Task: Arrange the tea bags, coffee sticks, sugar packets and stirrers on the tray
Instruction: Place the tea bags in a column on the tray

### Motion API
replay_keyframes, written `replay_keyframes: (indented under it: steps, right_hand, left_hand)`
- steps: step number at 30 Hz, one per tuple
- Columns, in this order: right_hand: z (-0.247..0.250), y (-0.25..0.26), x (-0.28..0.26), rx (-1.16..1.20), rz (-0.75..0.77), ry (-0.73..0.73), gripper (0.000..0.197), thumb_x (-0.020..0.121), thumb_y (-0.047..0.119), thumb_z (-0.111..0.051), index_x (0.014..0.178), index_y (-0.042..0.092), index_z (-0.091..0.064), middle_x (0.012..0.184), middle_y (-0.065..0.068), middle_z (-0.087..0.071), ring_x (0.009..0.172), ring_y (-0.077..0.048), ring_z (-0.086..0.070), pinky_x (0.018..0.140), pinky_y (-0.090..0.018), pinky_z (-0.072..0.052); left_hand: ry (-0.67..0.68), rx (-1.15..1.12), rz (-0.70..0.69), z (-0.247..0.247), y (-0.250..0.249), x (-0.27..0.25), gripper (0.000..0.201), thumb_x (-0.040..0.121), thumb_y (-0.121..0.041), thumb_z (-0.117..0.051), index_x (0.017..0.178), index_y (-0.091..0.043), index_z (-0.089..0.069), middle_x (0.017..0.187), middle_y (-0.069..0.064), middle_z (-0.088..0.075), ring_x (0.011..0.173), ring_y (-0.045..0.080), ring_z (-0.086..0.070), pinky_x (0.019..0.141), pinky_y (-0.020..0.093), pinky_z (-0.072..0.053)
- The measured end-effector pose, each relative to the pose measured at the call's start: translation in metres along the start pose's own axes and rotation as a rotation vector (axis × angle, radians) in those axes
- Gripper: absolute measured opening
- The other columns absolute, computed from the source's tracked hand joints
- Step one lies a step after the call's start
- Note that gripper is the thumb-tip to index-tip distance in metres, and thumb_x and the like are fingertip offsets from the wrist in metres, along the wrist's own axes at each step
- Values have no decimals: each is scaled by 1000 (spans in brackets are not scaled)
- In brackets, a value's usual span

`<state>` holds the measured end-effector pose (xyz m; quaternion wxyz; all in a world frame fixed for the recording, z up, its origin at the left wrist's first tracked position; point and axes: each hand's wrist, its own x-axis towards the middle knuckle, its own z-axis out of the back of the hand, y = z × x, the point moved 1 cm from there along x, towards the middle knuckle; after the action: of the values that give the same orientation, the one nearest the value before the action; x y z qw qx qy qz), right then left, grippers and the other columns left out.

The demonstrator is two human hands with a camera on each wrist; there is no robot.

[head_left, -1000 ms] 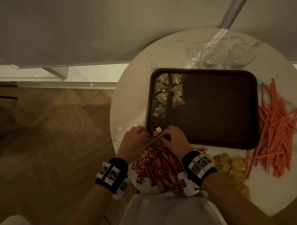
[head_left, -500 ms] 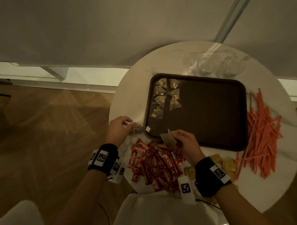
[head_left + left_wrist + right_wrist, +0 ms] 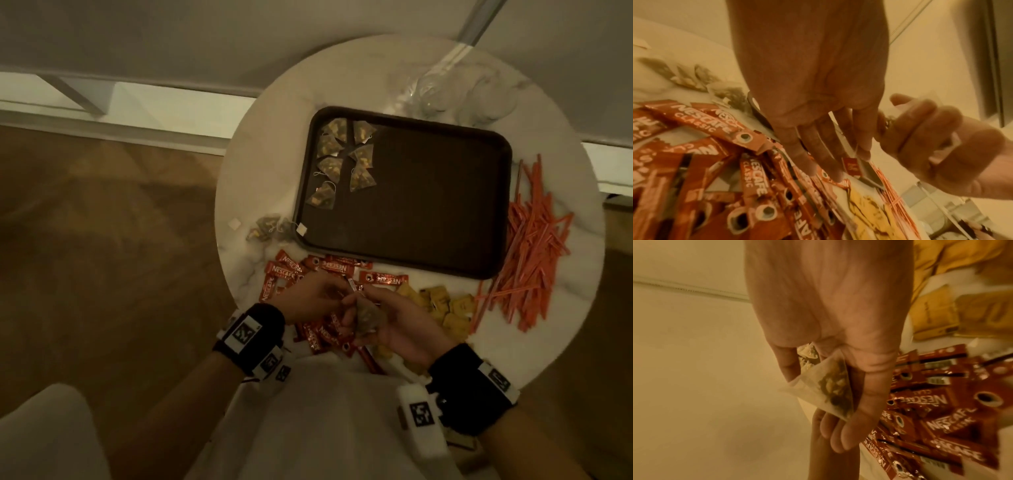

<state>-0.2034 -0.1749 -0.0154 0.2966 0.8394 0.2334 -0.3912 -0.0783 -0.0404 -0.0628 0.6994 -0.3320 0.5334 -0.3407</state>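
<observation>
Right hand (image 3: pixel 397 322) cradles tea bag (image 3: pixel 830 386); left hand (image 3: pixel 308 296) seemingly pinches its tag (image 3: pixel 852 166).

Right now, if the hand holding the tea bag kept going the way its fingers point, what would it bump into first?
Probably the left hand: the right hand, gripping the tea bag, points its fingers at it, almost touching above the coffee sticks. Depth is hard to judge.

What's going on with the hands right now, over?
Right hand holds a tea bag. Left hand pinches its tag. Tray mostly bare. Nothing in the way.
</observation>
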Motion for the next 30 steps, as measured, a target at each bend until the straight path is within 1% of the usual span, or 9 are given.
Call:
replay_keyframes:
  steps: [4, 6, 10, 14, 17, 20, 25, 27, 30]
  right_hand:
    - [16, -6, -7, -19, -13, -10, 44, 93, 29, -53, 121, -5, -60, 106, -27, -67, 88, -33, -68, 69, -37, -58]
    - [26, -9, -9, -7, 11, -49, 42, 95, 26, -52, 123, -5, -58, 112, -30, -66, 94, -34, -68, 72, -36, -59]
    - [38, -8, -12, -22, 47, -99, 37, 93, 20, -53, 124, -1, -58, 116, -29, -66, 98, -34, -68, 74, -34, -61]
    - [42, -7, -13, -42, 91, -116, 31, 98, 9, -46, 126, 0, -58, 119, -26, -66, 102, -32, -69, 75, -33, -61]
    - [41, -9, -14, -51, 113, -135, 30, 100, 7, -43, 124, 0, -60, 119, -25, -67, 104, -32, -69, 76, -32, -61]
    - [39, -11, -15, -92, 128, -172, 29, 100, 9, -45, 122, 2, -62, 114, -23, -70, 98, -31, -70, 75, -35, -59]
    - [39, -15, -17, -417, 114, -239, 29, 90, 11, -64, 119, 15, -64, 103, -7, -76, 99, -32, -70, 84, -43, -51]
    - [40, -17, -17, -572, 107, -282, 33, 86, 13, -71, 118, 18, -64, 98, -6, -76, 91, -24, -72, 79, -33, -54]
    - [40, -16, -15, -730, 105, -317, 36, 81, 19, -78, 115, 21, -64, 92, -10, -73, 72, -9, -70, 59, -15, -51]
  left_hand:
    - [-16, 34, 10, 0, 5, -5, 15, 94, -22, -64, 100, -13, -74, 83, -12, -68, 71, -8, -59, 69, 10, -45]
    - [-21, 16, 29, 3, 9, -7, 13, 93, -25, -67, 100, -18, -75, 84, -15, -69, 76, -6, -63, 74, 10, -47]
    - [19, -27, 85, 6, 15, -10, 20, 87, -28, -74, 106, -25, -71, 96, -9, -73, 87, 1, -68, 87, 23, -55]
    - [3, -33, 86, 8, 16, -13, 25, 84, -20, -77, 109, -24, -71, 97, -12, -72, 89, -1, -67, 86, 19, -54]
    - [-62, -68, 71, 10, 13, -16, 21, 87, -17, -74, 108, -20, -72, 100, -12, -71, 90, -3, -66, 83, 11, -50]
    - [-95, -85, 67, 10, 11, -16, 17, 89, -20, -72, 105, -18, -73, 98, -9, -72, 89, -1, -67, 84, 13, -52]
    - [-252, -99, 61, 7, 11, -16, 15, 89, -13, -70, 103, -17, -73, 99, -8, -72, 89, 2, -68, 82, 16, -55]
    - [-309, -120, 71, 5, 10, -15, 18, 87, -11, -72, 104, -19, -73, 99, -8, -71, 86, 5, -68, 79, 17, -56]
    - [-391, -137, 90, 0, 5, -11, 16, 85, -12, -76, 98, -19, -72, 95, -8, -71, 80, 3, -68, 74, 20, -58]
